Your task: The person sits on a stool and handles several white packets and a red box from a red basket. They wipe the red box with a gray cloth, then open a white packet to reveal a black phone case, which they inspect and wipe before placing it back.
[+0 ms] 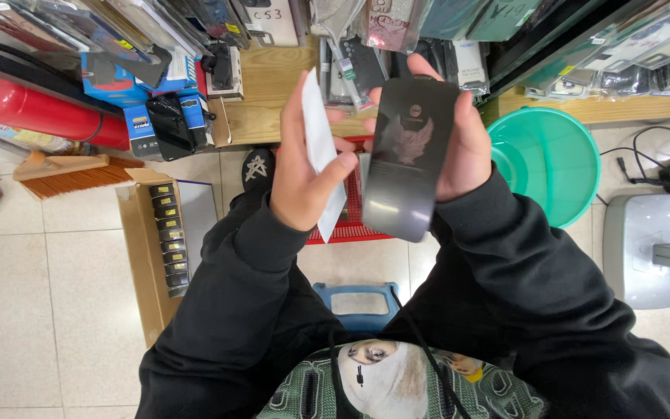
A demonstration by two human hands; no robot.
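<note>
The glossy black rectangular sleeve with a faint grey wing print stood nearly upright in the right hand, whose grip was closed on it: fingers curled behind its far edge, thumb side along its right edge. Just left of that grip, the left hand pinched a thin white flat card edge-on, thumb pressing its lower part against the fingers; card and sleeve stood side by side, a narrow gap between them. Both arms wore black sleeves.

Directly beneath the two grips lay a red mesh basket, mostly hidden, and a black shoe showed just left of it on the pale tiled floor. Right of the grips sat a round turquoise plastic basin. Further left stood an open cardboard box of small black packets, a wooden brush and a red cylinder. Beyond the hands, a wooden shelf carried packaged goods.
</note>
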